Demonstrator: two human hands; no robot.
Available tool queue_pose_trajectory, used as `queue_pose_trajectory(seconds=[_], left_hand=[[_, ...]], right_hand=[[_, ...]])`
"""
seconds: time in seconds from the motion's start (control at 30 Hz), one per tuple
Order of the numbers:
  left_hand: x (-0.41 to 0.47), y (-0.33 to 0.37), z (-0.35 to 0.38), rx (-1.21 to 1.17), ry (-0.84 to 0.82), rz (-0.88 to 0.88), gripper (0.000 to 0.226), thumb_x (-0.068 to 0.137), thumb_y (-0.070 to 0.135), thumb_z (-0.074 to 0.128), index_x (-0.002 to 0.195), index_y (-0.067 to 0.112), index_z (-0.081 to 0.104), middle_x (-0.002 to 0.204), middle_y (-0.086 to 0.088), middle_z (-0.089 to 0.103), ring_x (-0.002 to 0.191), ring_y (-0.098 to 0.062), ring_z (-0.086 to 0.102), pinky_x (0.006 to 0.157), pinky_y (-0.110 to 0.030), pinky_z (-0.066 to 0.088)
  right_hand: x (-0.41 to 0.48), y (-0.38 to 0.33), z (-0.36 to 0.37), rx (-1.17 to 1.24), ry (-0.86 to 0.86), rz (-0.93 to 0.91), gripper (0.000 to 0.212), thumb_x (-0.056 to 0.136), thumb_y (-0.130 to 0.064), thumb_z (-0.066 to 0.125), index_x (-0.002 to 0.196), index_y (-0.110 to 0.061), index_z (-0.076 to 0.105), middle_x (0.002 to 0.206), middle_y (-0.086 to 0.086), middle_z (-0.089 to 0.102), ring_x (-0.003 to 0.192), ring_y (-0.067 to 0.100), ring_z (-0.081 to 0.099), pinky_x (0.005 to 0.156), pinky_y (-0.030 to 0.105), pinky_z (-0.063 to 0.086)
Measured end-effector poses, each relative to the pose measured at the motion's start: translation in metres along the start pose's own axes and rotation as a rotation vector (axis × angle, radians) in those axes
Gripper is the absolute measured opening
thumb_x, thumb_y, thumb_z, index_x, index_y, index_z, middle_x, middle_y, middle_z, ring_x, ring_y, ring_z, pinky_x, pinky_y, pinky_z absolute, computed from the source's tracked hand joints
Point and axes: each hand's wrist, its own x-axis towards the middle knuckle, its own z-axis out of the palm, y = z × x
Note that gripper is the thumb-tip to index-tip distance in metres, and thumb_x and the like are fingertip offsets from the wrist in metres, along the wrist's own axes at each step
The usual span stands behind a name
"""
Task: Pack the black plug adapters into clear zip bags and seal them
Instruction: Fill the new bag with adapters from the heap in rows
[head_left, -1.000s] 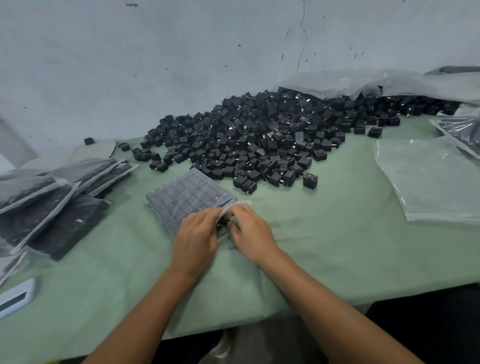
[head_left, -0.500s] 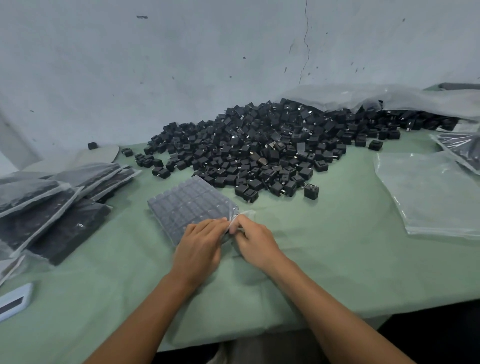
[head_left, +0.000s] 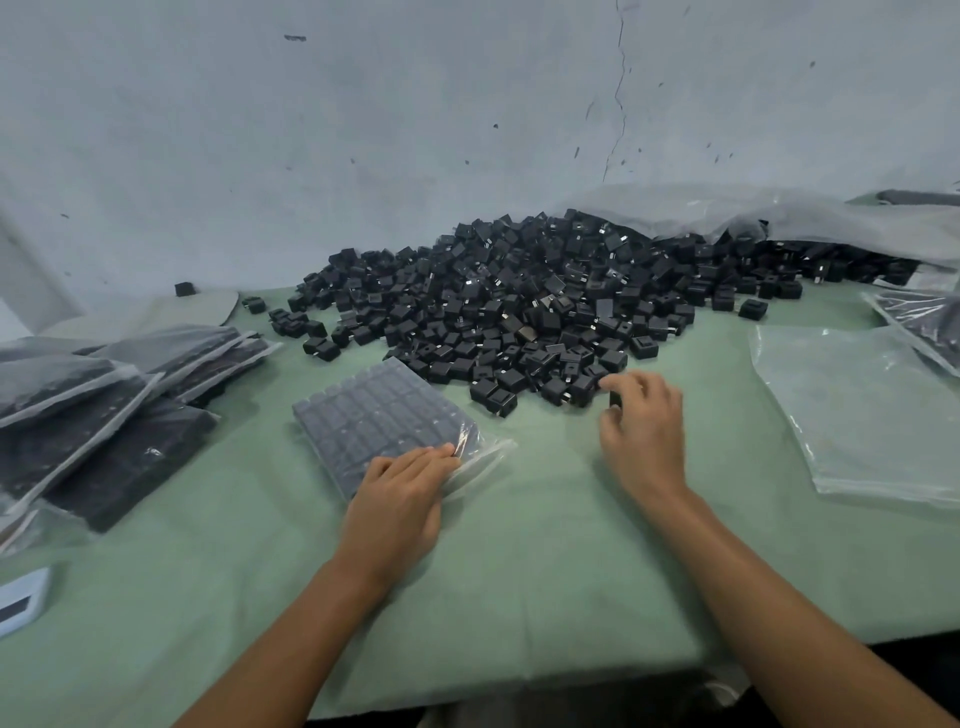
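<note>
One clear zip bag (head_left: 387, 415) packed with a flat grid of black plug adapters lies on the green cloth (head_left: 545, 545) just in front of the person, its open mouth (head_left: 480, 449) turned to the right. The left hand (head_left: 400, 504) lies flat on the bag's near corner, fingers held together and pressing down at the mouth. The right hand (head_left: 641, 431) is apart from the bag, at the near edge of the loose heap, its fingers curled and pinching one black adapter (head_left: 614, 399) between thumb and fingertips.

The heap of loose adapters (head_left: 545, 312) spreads across the far middle of the table, too many to count, with a few strays off its left edge (head_left: 317, 338) and one alone by the wall (head_left: 183, 289). A big crumpled plastic sheet (head_left: 779, 218) covers the heap's far right end.

At the left lie at least five filled bags (head_left: 114, 395), overlapping in a loose stack. To the right lies a flat pile of empty clear bags (head_left: 872, 405), their number not readable, and beyond it one more filled bag (head_left: 924, 322) at the frame edge. A pale flat device (head_left: 23, 597) sits at the near left corner.

The table stands against a pale grey-blue wall (head_left: 415, 130), scuffed, with one thin crack (head_left: 618, 88) running down it.
</note>
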Motion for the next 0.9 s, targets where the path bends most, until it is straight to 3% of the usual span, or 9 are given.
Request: queue_pose_trajectory(seconds=[0.1, 0.17, 0.27, 0.4, 0.6, 0.7, 0.77, 0.83, 0.9], left_hand=[[0.001, -0.001, 0.002, -0.002, 0.019, 0.008, 0.042, 0.078, 0.009, 0.055, 0.114, 0.024, 0.069, 0.129, 0.01, 0.066, 0.114, -0.011, 0.063, 0.083, -0.033, 0.043], [0.0, -0.002, 0.003, -0.004, 0.033, 0.014, 0.044, 0.075, 0.007, 0.059, 0.114, 0.023, 0.069, 0.129, 0.009, 0.066, 0.114, -0.011, 0.063, 0.082, -0.035, 0.045], [-0.001, -0.002, 0.002, -0.003, 0.052, 0.022, 0.043, 0.075, 0.007, 0.059, 0.114, 0.023, 0.07, 0.128, 0.008, 0.066, 0.113, -0.011, 0.064, 0.081, -0.036, 0.046], [0.0, -0.001, 0.002, -0.001, 0.059, 0.019, 0.044, 0.075, 0.007, 0.058, 0.114, 0.024, 0.069, 0.129, 0.009, 0.066, 0.114, -0.011, 0.064, 0.082, -0.035, 0.045], [0.0, 0.001, 0.0, 0.014, 0.065, -0.004, 0.043, 0.075, 0.007, 0.055, 0.112, 0.025, 0.068, 0.126, 0.009, 0.067, 0.111, -0.009, 0.065, 0.081, -0.034, 0.043], [0.008, 0.001, -0.004, 0.004, 0.033, -0.015, 0.034, 0.079, 0.012, 0.053, 0.109, 0.024, 0.064, 0.11, 0.009, 0.071, 0.097, -0.016, 0.067, 0.08, -0.036, 0.043], [0.016, 0.001, -0.007, -0.013, 0.032, -0.022, 0.029, 0.085, 0.017, 0.057, 0.113, 0.022, 0.064, 0.096, 0.006, 0.074, 0.083, -0.023, 0.068, 0.076, -0.038, 0.046], [0.024, 0.002, -0.01, -0.018, 0.068, -0.048, 0.031, 0.09, 0.02, 0.064, 0.121, 0.02, 0.065, 0.092, 0.006, 0.076, 0.075, -0.028, 0.069, 0.07, -0.037, 0.052], [0.033, 0.002, -0.014, -0.007, 0.04, -0.111, 0.03, 0.097, 0.03, 0.058, 0.126, 0.025, 0.063, 0.093, 0.005, 0.077, 0.077, -0.031, 0.069, 0.067, -0.038, 0.053]], right_hand=[[0.01, 0.019, 0.006, -0.075, -0.129, 0.189, 0.052, 0.09, -0.012, 0.054, 0.14, -0.024, 0.048, 0.146, 0.012, 0.043, 0.128, 0.035, 0.038, 0.109, 0.044, 0.034], [0.014, 0.021, 0.012, -0.129, -0.256, 0.234, 0.054, 0.096, -0.02, 0.049, 0.148, -0.032, 0.038, 0.153, 0.006, 0.039, 0.134, 0.033, 0.035, 0.11, 0.045, 0.031], [0.014, 0.023, 0.015, -0.15, -0.282, 0.195, 0.045, 0.097, -0.021, 0.049, 0.14, -0.036, 0.047, 0.14, 0.001, 0.053, 0.124, 0.031, 0.043, 0.102, 0.041, 0.032], [0.011, 0.026, 0.014, -0.092, -0.218, 0.203, 0.035, 0.095, -0.018, 0.051, 0.128, -0.029, 0.055, 0.124, 0.011, 0.06, 0.111, 0.035, 0.048, 0.095, 0.041, 0.035], [0.009, 0.024, 0.013, -0.064, -0.223, 0.199, 0.033, 0.095, -0.039, 0.057, 0.125, -0.027, 0.054, 0.115, 0.007, 0.062, 0.108, 0.031, 0.051, 0.095, 0.042, 0.039], [0.005, 0.01, 0.004, 0.165, -0.199, 0.287, 0.033, 0.085, -0.056, 0.065, 0.099, -0.03, 0.052, 0.094, -0.003, 0.062, 0.091, 0.023, 0.058, 0.081, 0.041, 0.048], [-0.004, -0.007, 0.0, 0.344, -0.191, 0.331, 0.037, 0.08, -0.062, 0.067, 0.088, -0.032, 0.047, 0.092, -0.007, 0.057, 0.084, 0.015, 0.056, 0.072, 0.034, 0.046], [-0.015, -0.029, 0.001, 0.498, -0.219, 0.349, 0.037, 0.077, -0.059, 0.071, 0.086, -0.032, 0.048, 0.092, -0.006, 0.058, 0.079, 0.009, 0.056, 0.068, 0.027, 0.045], [-0.026, -0.051, 0.005, 0.674, -0.287, 0.375, 0.03, 0.077, -0.048, 0.075, 0.091, -0.035, 0.051, 0.091, -0.008, 0.061, 0.073, 0.004, 0.056, 0.066, 0.02, 0.045]])
